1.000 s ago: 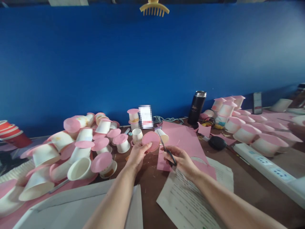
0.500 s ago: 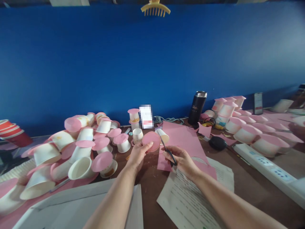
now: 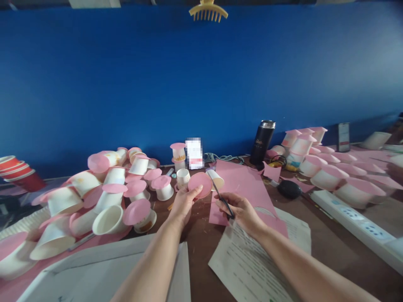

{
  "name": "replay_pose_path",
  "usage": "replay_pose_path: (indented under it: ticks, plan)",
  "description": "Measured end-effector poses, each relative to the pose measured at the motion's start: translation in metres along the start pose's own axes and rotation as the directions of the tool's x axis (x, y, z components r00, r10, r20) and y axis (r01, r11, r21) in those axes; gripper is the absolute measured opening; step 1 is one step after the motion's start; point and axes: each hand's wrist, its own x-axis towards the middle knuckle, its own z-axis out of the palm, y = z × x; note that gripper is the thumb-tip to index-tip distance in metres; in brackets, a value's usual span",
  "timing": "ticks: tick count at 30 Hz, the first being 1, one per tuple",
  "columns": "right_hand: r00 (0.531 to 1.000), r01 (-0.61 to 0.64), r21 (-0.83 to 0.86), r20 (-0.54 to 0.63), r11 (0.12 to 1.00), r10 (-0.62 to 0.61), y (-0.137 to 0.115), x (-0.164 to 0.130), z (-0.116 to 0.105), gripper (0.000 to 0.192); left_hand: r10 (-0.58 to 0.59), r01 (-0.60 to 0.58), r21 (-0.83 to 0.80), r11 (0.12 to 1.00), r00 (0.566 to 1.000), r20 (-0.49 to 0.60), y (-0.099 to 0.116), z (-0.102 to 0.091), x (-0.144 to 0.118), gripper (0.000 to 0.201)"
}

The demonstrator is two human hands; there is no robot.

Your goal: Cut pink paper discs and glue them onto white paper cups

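Observation:
My left hand (image 3: pixel 185 202) pinches a round pink paper disc (image 3: pixel 199 183), with the thumb on its face. Black-handled scissors (image 3: pixel 223 199) are gripped in my right hand (image 3: pixel 244 213); their blades point up and away, just right of the disc. Behind the disc a white paper cup (image 3: pixel 182 178) stands, and another cup (image 3: pixel 217 179) lies tipped over behind the scissors. Pink paper sheets (image 3: pixel 242 180) lie beyond my right hand, partly over a printed page (image 3: pixel 252 260). Whether the blades touch the disc I cannot tell.
Many paper cups with pink discs (image 3: pixel 107 188) crowd the left; more (image 3: pixel 327 170) fill the right. A black thermos (image 3: pixel 263 142) and propped phone (image 3: pixel 194 153) stand by the blue wall (image 3: pixel 157 84). At right lie a power strip (image 3: pixel 362 226) and black mouse-like object (image 3: pixel 289 189).
The view has shifted slightly, so the surroundings sit a little further right. Both hands keep nearly the same pose, still holding the disc and the scissors.

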Motion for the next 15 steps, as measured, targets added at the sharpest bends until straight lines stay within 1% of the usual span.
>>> replay_pose_path:
  ticks: [4,7,15]
  plan:
    - [1.0,-0.001,-0.033,-0.003,0.999,0.0,0.0012,0.001,0.0004,0.046,-0.002,0.001,-0.044,0.999,1.0,-0.02,0.0026,0.0027,-0.0014,0.035]
    - [1.0,-0.007,-0.066,-0.011,0.998,0.006,0.0004,0.0009,0.0011,0.047,-0.013,0.011,-0.049,0.999,0.999,-0.044,0.0043,0.0041,-0.0025,0.037]
    - [0.999,-0.038,-0.061,-0.025,0.997,0.036,-0.0035,-0.0016,0.0052,0.051,-0.033,0.027,-0.092,0.995,0.998,-0.06,0.0077,0.0079,-0.0053,0.039]
